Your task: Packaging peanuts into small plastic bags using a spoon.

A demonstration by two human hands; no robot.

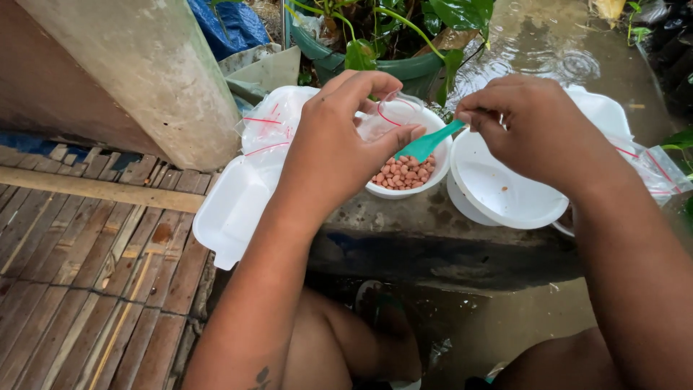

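Over the white bowl (404, 189), pinkish-brown peanuts (403, 173) meet a teal spoon (427, 143).

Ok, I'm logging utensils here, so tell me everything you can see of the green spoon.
The green spoon looks like thin teal plastic, small, with a flat handle. The right hand pinches its handle end; its bowl points down-left over the white bowl of pinkish peanuts, right at the left hand's fingertips, which hold a clear bag.

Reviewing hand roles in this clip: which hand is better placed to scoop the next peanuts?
Right. The right hand holds the teal spoon just above the bowl of peanuts; the left hand is occupied holding the small clear bag.
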